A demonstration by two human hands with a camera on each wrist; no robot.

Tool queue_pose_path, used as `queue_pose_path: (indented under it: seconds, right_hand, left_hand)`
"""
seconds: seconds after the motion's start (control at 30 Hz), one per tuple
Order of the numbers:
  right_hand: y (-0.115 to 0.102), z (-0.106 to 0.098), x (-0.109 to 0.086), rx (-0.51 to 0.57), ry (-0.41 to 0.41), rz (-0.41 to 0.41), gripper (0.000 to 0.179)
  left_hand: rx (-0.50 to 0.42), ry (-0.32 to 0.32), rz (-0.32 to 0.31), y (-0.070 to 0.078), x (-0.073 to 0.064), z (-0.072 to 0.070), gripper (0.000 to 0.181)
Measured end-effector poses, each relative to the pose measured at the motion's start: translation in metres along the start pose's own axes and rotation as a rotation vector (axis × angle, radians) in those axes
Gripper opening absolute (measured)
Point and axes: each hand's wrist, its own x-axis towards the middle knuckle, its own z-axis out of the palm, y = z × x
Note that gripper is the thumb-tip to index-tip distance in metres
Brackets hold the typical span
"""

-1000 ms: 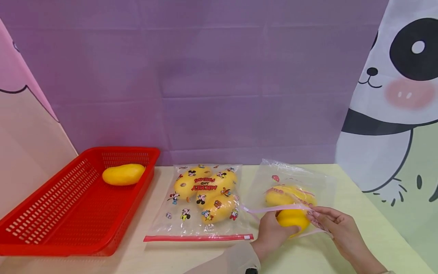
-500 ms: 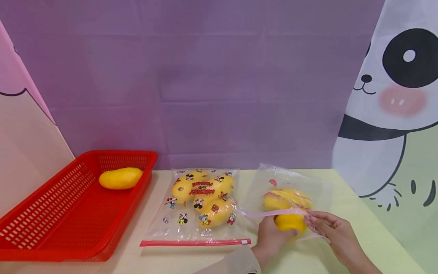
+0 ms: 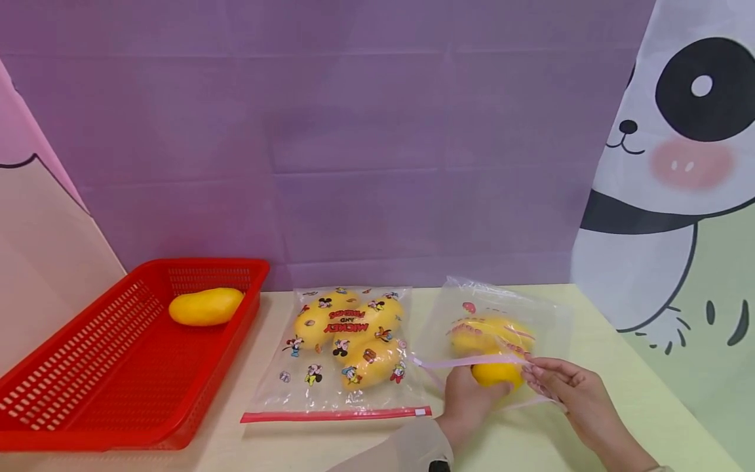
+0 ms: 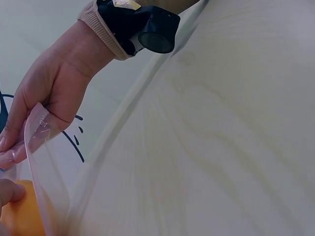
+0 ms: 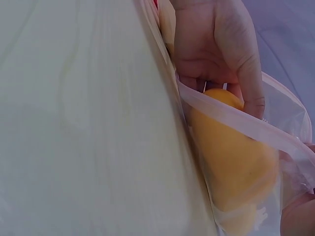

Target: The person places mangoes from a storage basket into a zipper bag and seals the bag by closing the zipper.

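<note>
At the mouth of a clear zip bag (image 3: 548,314), my left hand (image 3: 468,396) holds a yellow mango (image 3: 498,375), its thumb along the near side. Most of that mango (image 5: 234,147) lies inside the bag in the right wrist view, with the left hand (image 5: 216,49) reaching over the pale pink rim. Another mango (image 3: 472,339) sits deeper in the same bag. My right hand (image 3: 578,400) pinches the edge of the bag's mouth and keeps it spread. The right hand (image 4: 59,78) also shows in the left wrist view, fingertips on the plastic.
Left of the hands lies a printed zip bag (image 3: 277,387) holding several mangoes, its red slider strip toward me. A red plastic basket (image 3: 194,400) with one mango (image 3: 206,307) stands on the table's left. A purple backdrop (image 3: 360,216) rises behind the table (image 3: 531,439).
My left hand has pushed the mango a little deeper into the clear bag, so less of it shows outside the rim. The right hand keeps its pinch on the bag's edge.
</note>
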Motion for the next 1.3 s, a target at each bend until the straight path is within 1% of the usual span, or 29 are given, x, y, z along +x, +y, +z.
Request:
queue_pose_path:
  seconds: [0.13,0.3,0.43,0.57,0.67,0.8,0.93,1.03,1.3]
  right_hand:
    - [0.0,0.0,0.0,0.001,-0.011,-0.022,0.03]
    - [0.001,0.0,0.001,0.003,-0.022,-0.047,0.03]
    - [0.001,0.0,0.0,0.007,-0.029,-0.058,0.031]
    - [-0.001,0.002,0.0,0.017,-0.034,-0.067,0.031]
    - [-0.002,0.003,0.0,0.018,-0.034,-0.062,0.031]
    - [-0.002,0.004,0.0,0.011,-0.032,-0.049,0.031]
    - [-0.002,0.003,0.0,0.001,-0.028,-0.048,0.03]
    - [-0.002,0.003,0.0,-0.003,-0.024,-0.051,0.03]
    - [-0.001,0.004,-0.001,-0.003,-0.003,-0.021,0.03]
  left_hand:
    - [0.001,0.019,-0.002,0.001,0.002,0.002,0.05]
    - [-0.02,0.035,0.017,-0.001,0.005,0.006,0.049]
    - [-0.038,0.053,0.024,-0.002,0.006,0.008,0.052]
    - [-0.04,0.079,0.015,-0.002,0.008,0.01,0.057]
    - [-0.049,0.091,0.021,-0.002,0.01,0.01,0.057]
    - [-0.038,0.102,0.059,-0.004,0.012,0.009,0.055]
    - [-0.067,0.105,0.085,-0.005,0.014,0.01,0.052]
    - [-0.081,0.107,0.092,-0.006,0.016,0.011,0.052]
    - [-0.032,0.139,0.093,-0.009,0.019,0.011,0.053]
